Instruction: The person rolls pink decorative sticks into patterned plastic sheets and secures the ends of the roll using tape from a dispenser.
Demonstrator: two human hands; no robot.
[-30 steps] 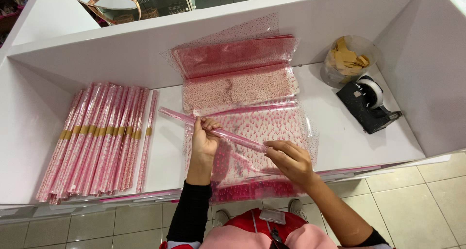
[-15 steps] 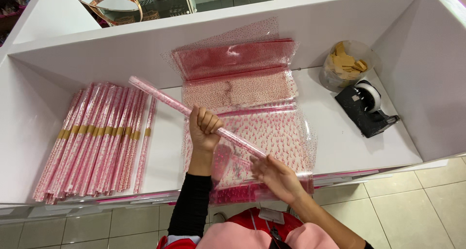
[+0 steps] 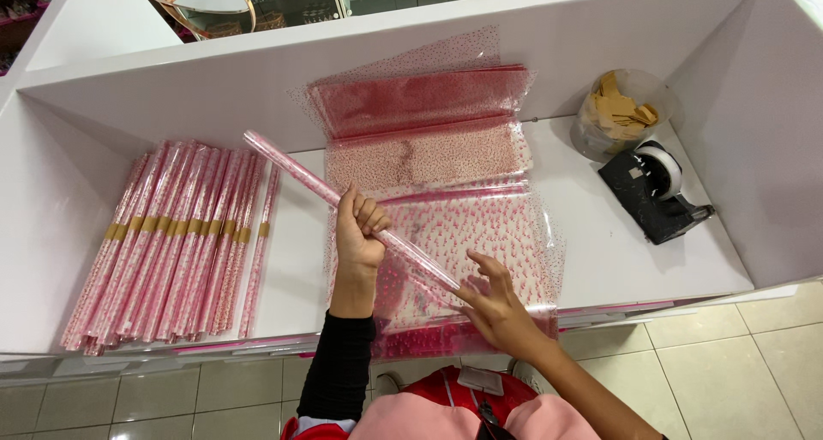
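Left hand (image 3: 358, 234) closed tight around a long pink roll (image 3: 343, 202) of see-through wrap, near its middle. Roll tilted, far end up and to the left, near end down by the right hand (image 3: 497, 307). Right hand open, fingers spread, fingertips (image 3: 463, 293) touching the low end of the roll. Held up over a pile of flat pink sheets (image 3: 446, 200) with little dots, lying on the white counter (image 3: 600, 251). Well off to the left, a row of finished rolls (image 3: 171, 243) side by side, each with a tan band. Off to the right, a clear tub (image 3: 621, 114) of tan paper bits, and just beside it a black tape holder (image 3: 656, 191).
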